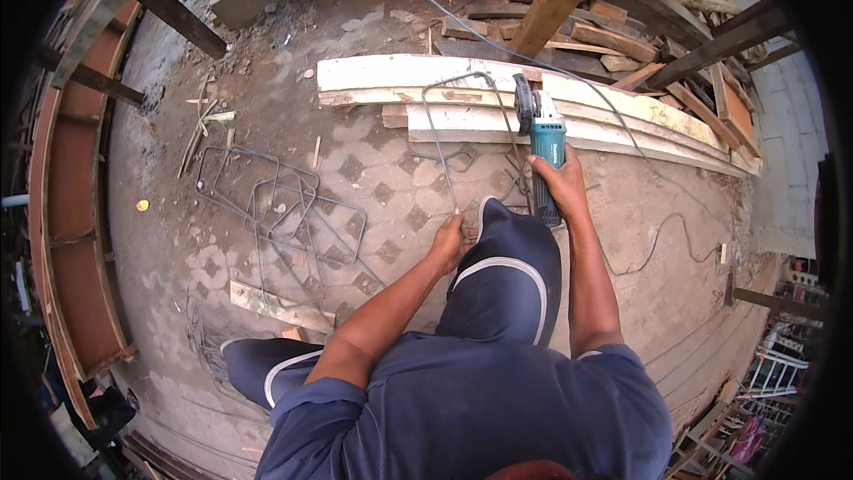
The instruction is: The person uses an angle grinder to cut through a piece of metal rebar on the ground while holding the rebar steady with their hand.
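A dusty building yard with a patterned paved floor [391,204] spreads out below, ringed by timber formwork on the left and a heap of scrap wood at the far right. Far across the floor lie pale wooden planks [462,93], stacked side by side and running left to right. The right hand [558,185] is wrapped tight around the body of a teal angle grinder [540,144], fingers closed on it; the tool points away from the person, its disc at the far end over the planks. A grey power cord [613,120] runs off from the grinder to the far side and loops over the floor on the right. The left hand [448,242] is closed on the near end of a bent steel rod frame [444,138], pinching the thin bar just beside the raised knee [506,249]; the frame reaches away from the hand and its far end rests on the planks, close to the grinder's disc. To the left, well apart from both hands, a cluster of finished rectangular wire stirrups [284,209] lies overlapping on the paving, with a short wooden board [275,305] nearer the person.
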The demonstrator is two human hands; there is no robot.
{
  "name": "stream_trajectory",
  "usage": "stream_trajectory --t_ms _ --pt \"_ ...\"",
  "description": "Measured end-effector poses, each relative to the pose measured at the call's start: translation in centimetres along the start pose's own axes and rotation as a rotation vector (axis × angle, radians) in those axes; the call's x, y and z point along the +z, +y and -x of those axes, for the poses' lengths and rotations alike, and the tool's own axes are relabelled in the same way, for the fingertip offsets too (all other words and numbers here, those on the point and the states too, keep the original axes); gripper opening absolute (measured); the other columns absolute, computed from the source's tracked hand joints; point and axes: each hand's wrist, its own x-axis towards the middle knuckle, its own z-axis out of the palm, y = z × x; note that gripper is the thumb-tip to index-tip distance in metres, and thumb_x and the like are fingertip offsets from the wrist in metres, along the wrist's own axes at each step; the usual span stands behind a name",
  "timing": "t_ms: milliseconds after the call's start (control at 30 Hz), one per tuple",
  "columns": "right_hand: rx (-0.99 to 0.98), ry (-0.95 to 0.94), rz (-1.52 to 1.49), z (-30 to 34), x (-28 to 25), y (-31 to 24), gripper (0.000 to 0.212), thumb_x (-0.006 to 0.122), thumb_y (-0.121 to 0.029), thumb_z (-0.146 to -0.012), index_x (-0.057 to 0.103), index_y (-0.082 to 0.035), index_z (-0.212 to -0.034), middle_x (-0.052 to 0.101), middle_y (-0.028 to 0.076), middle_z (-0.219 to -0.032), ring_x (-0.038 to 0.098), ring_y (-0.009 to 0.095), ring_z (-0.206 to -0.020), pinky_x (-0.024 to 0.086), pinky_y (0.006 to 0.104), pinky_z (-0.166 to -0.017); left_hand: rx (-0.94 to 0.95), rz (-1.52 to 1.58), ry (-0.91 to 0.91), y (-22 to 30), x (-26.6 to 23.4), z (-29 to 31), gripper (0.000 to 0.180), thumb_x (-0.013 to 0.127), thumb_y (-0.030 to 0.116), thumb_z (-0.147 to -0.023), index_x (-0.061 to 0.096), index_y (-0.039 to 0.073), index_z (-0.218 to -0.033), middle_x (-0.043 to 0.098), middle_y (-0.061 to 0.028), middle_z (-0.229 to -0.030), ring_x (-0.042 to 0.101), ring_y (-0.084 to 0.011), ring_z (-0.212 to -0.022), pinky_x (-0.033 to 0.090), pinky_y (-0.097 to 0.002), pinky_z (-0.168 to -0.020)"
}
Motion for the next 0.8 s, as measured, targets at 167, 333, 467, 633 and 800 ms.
stream_trajectory --t_ms 167,333,467,633,800 --pt "0.054 -0.213 -0.058 -4.8 1.1 -1.3 0.058 0.081 -0.034 -0.079 0.063 0.003 -0.119 0.070 0.014 -0.100 0.066 0.022 -0.088 0.053 0.0351 -0.078 -0.026 0.127 -0.048 -0.5 -0.1 -1.1 0.047 0.040 0.051 -0.110 0.054 0.006 -0.115 0.066 -0.0174 -0.096 0.068 -0.0311 -0.081 0.059 -0.0430 -0.076" --pt "0.120 -0.349 -0.057 -8.5 2.9 -3.3 0.074 0.083 -0.039 -0.075 0.058 0.006 -0.128 0.069 0.015 -0.105 0.066 0.022 -0.092 0.054 0.0354 -0.079 -0.065 0.162 -0.069 -2.3 -1.6 -4.1 0.051 0.040 0.054 -0.109 0.053 0.005 -0.112 0.064 -0.0189 -0.098 0.066 -0.0328 -0.085 0.058 -0.0437 -0.080" --pt "0.148 -0.387 0.002 -10.3 2.7 -3.9 0.082 0.086 -0.044 -0.073 0.055 0.007 -0.131 0.069 0.016 -0.105 0.068 0.024 -0.088 0.056 0.0371 -0.076 -0.082 0.127 -0.038 -1.5 0.1 -2.6 0.052 0.042 0.054 -0.108 0.055 0.005 -0.109 0.064 -0.0184 -0.099 0.066 -0.0318 -0.086 0.058 -0.0432 -0.078" --pt "0.227 -0.455 -0.392 -9.1 1.2 -7.4 0.069 0.080 -0.035 -0.079 0.053 0.002 -0.131 0.067 0.013 -0.099 0.068 0.021 -0.079 0.057 0.0350 -0.068 -0.062 0.130 -0.024 -1.9 -0.2 -1.9 0.053 0.042 0.054 -0.108 0.059 0.004 -0.107 0.066 -0.0160 -0.096 0.067 -0.0288 -0.085 0.058 -0.0412 -0.076" --pt "0.226 -0.319 -0.174 -8.9 -1.1 -4.6 0.070 0.084 -0.037 -0.079 0.054 0.001 -0.130 0.066 0.013 -0.098 0.067 0.020 -0.078 0.058 0.0356 -0.067 -0.109 0.003 -0.088 0.9 1.7 1.2 0.053 0.041 0.053 -0.109 0.062 0.005 -0.106 0.070 -0.0149 -0.096 0.069 -0.0255 -0.085 0.058 -0.0386 -0.079"
